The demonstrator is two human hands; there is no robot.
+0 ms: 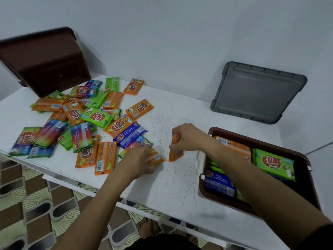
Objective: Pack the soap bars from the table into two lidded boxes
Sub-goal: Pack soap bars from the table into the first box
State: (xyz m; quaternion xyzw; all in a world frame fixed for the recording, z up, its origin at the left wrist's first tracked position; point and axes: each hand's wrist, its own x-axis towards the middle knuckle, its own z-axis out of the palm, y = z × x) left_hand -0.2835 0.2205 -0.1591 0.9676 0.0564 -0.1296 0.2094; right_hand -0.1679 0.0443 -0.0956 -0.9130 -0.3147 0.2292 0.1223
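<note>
Several wrapped soap bars [97, 117] in orange, green and blue lie in a loose pile on the left half of the white table [173, 179]. My left hand [139, 159] rests at the pile's right edge, fingers closed on an orange soap bar [157, 159] lying flat. My right hand [189, 137] holds another orange soap bar [175, 154] standing on end on the table. At the right sits an open brown box [306, 192] with several bars inside, a green bar [273, 163] on top. My right forearm crosses over the box.
A dark brown lid [45, 62] leans against the wall at the back left. A grey lid [257, 92] leans on the wall at the back right. The table's front edge runs diagonally; patterned floor tiles [36, 204] and a bare foot [146, 228] show below.
</note>
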